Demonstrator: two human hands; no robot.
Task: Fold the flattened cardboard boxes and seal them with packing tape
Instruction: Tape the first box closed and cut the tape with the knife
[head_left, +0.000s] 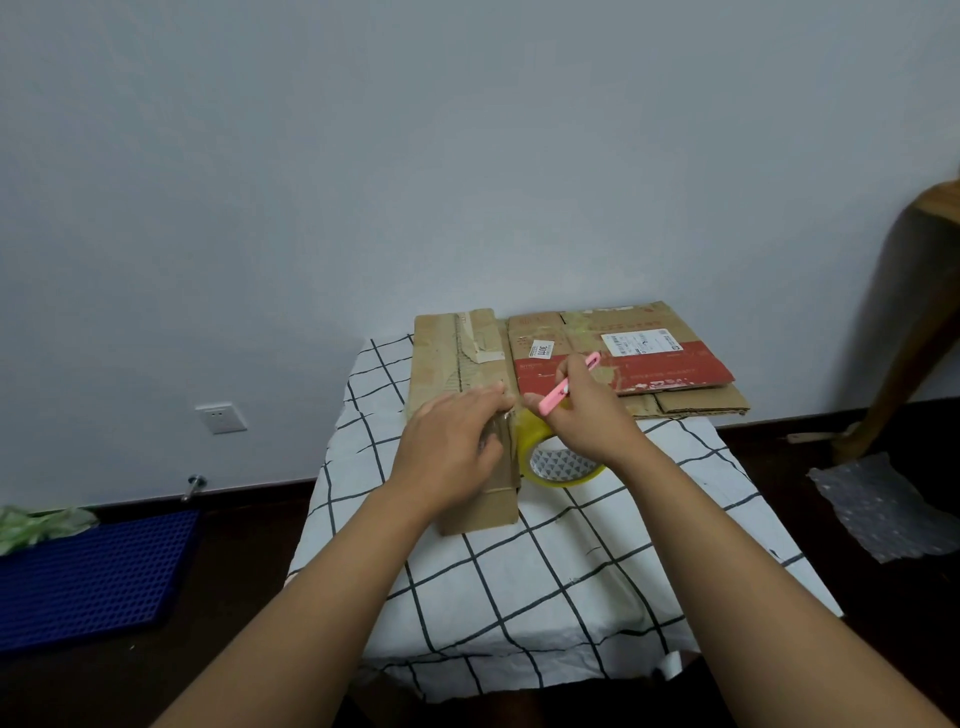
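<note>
On the counter, the left hand lies flat with straight fingers pressing the top of a folded box at centre. The right hand grips a pink cutter above the tape roll. Flattened boxes lie at 1 o'clock.

A: The light is dim and flat, with a cool grey-blue tint on the wall. No lamp or window is in view.

B: Shadows are soft. The floor at lower left and lower right is almost black.

A: No glare. The wide lens bends the frame edges; the forearms look stretched at the bottom.

B: The centre is fairly sharp, fine print is unreadable.
</note>
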